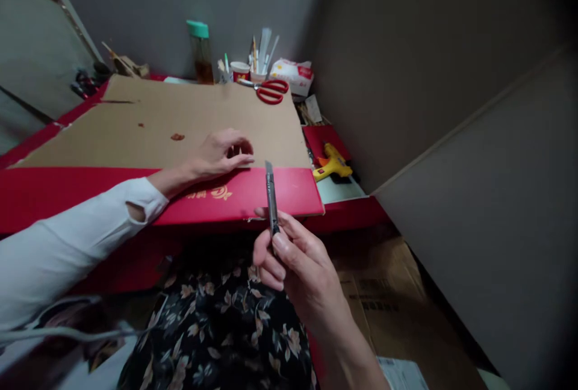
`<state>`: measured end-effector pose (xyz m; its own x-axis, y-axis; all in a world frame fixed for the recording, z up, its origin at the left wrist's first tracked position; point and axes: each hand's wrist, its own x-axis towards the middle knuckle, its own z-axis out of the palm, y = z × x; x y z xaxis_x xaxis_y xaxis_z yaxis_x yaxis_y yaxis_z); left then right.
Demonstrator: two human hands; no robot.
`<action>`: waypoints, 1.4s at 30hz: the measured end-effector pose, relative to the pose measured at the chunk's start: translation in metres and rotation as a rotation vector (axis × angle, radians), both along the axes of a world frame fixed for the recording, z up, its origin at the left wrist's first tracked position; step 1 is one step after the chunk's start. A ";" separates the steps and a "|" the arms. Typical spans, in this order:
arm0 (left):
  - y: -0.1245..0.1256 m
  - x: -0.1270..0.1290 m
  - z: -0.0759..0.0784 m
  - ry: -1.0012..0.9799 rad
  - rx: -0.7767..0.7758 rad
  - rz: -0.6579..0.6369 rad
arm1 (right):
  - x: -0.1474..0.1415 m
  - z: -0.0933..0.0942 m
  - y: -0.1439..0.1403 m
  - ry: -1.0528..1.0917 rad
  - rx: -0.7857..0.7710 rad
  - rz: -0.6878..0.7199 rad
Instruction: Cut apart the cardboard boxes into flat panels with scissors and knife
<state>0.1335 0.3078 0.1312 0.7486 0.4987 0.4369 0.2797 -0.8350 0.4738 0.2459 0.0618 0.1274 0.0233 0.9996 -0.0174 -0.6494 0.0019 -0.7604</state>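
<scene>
While the right hand (311, 269) grips a utility knife (271, 194) between thumb and fingers at the centre of the frame, the left hand (221, 152) rests loosely curled on the cardboard (217, 107), nothing visible in its grasp. Good control probably calls for a firm pinch on the handle — and a blade pointed clear of the left hand. Red-handled scissors (272, 100), upper centre, could obstruct movement across the cardboard; a yellow glue gun (336, 164) lies beyond its right edge.
</scene>
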 end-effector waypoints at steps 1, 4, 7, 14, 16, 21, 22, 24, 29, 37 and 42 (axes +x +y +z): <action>-0.001 -0.001 0.002 -0.047 -0.151 -0.023 | 0.002 0.003 0.007 0.013 0.027 -0.010; -0.007 -0.003 0.008 -0.130 -0.546 -0.128 | 0.006 0.009 0.033 0.046 0.082 -0.048; -0.013 -0.005 0.008 -0.216 -0.834 -0.241 | 0.005 0.009 0.059 0.057 0.114 -0.058; -0.017 -0.006 0.002 -0.415 -1.238 -0.454 | -0.006 -0.001 0.098 0.137 0.042 0.027; -0.018 -0.005 0.004 -0.459 -1.269 -0.456 | -0.008 -0.002 0.102 0.139 0.021 0.028; -0.018 -0.005 0.008 -0.481 -1.343 -0.448 | -0.010 0.000 0.107 0.060 -0.084 0.011; -0.017 -0.005 0.008 -0.481 -1.348 -0.455 | -0.009 0.002 0.107 0.047 -0.100 0.015; -0.016 -0.006 0.008 -0.472 -1.354 -0.466 | -0.009 0.005 0.106 0.060 -0.106 0.048; -0.018 -0.008 0.011 -0.459 -1.362 -0.421 | -0.008 0.011 0.103 0.173 -0.061 0.145; -0.019 -0.009 0.013 -0.463 -1.435 -0.417 | -0.004 0.013 0.103 0.201 -0.091 0.173; -0.022 -0.009 0.017 -0.474 -1.469 -0.392 | 0.003 0.022 0.102 0.093 -0.190 0.206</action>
